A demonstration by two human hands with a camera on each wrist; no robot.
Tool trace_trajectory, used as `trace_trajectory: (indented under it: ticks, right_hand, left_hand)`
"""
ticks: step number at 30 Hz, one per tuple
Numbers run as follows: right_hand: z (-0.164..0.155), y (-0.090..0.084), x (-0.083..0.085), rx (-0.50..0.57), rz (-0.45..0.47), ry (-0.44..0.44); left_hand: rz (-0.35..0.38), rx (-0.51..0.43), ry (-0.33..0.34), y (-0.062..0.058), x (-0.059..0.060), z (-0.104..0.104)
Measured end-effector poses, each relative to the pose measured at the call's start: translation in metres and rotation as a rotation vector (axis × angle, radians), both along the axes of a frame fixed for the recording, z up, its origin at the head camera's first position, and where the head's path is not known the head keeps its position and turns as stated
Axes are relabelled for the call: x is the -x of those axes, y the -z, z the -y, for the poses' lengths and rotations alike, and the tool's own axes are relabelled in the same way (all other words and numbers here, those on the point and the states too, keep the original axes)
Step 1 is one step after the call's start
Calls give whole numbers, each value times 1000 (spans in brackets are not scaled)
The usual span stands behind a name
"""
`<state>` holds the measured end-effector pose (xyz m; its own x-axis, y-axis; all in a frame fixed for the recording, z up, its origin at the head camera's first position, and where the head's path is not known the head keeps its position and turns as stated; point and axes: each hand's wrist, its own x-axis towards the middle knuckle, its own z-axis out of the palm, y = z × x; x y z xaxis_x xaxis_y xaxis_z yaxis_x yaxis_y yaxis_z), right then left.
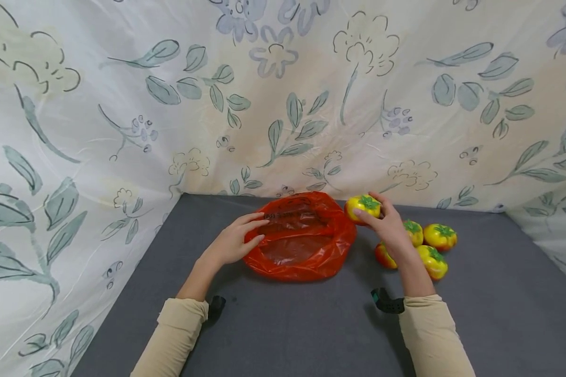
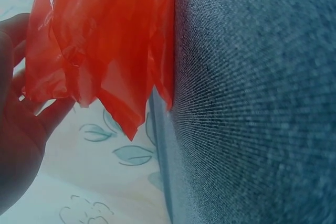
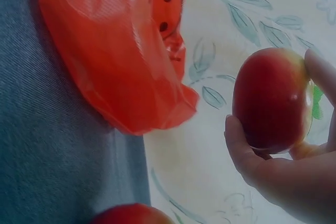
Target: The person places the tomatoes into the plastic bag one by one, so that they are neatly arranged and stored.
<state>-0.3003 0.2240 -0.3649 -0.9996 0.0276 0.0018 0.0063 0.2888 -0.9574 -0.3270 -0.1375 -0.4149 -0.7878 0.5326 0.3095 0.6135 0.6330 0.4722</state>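
A red plastic bag (image 1: 306, 267) stands on the dark table with its mouth spread wide; dark print shows on its inner side. My left hand (image 1: 233, 241) is at the bag's left rim, fingers loosely extended over the opening. The left wrist view shows part of that hand (image 2: 23, 135) behind the hanging red plastic. To the right of the bag, my right hand (image 1: 387, 222) grips a yellow-and-red persimmon (image 1: 364, 204) with a green leafy top. In the right wrist view the persimmon (image 3: 270, 100) is held up off the table, its red underside showing, between thumb and fingers.
Several more persimmons lie grouped beyond my right forearm, among them one at the back (image 1: 440, 237) and one in front (image 1: 433, 263). A floral cloth (image 1: 283, 131) hangs behind the dark table (image 1: 297, 330). A black wrist strap (image 1: 388, 302) is by my right sleeve.
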Motion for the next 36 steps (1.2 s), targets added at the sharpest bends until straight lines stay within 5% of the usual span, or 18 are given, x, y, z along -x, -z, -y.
trace_trajectory:
  ticks: [12,36]
  right_hand:
    - [28,-2,8,-101,-8,-78]
    - [66,-8,19,-85,-32,-150]
  left_hand:
    - [8,-5,-23,1,0,1]
    - [-6,-21,-7,-2,-1,-1]
